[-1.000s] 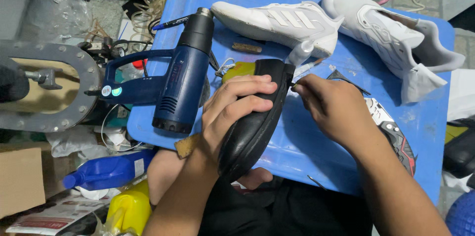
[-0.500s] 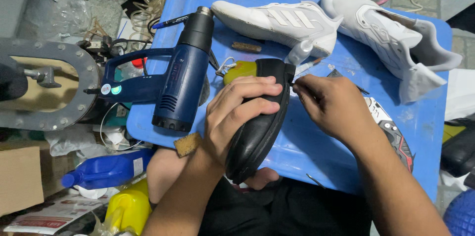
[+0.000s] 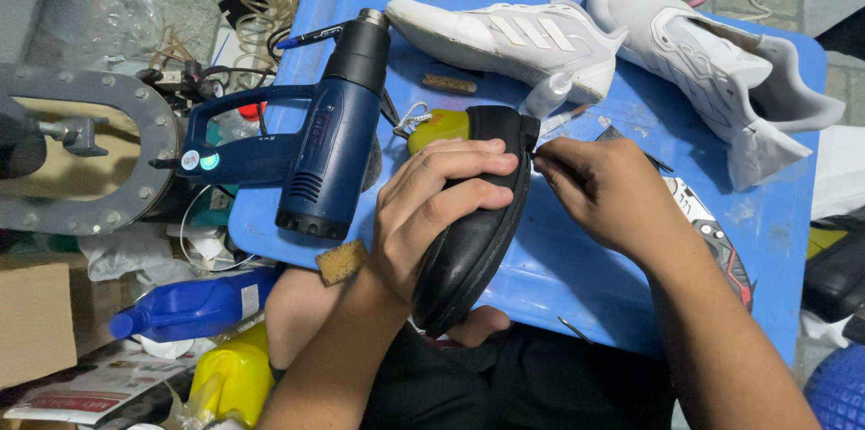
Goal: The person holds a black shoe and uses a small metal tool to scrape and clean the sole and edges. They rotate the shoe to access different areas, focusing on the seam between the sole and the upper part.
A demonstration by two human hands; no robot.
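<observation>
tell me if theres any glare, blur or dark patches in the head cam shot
Head view: sharp overall, no motion blur on the left hand or right hand; soft sheen along the black shoe and the blue heat gun; white sneakers bright but not blown out; the person's lap at the bottom edge is dark, with little detail; blue table evenly lit.

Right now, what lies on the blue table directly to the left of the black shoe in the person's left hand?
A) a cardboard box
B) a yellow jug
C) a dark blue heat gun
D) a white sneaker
C: the dark blue heat gun lies on the blue table just left of the left hand, which grips the black shoe; both white sneakers lie farther up the table.
</observation>
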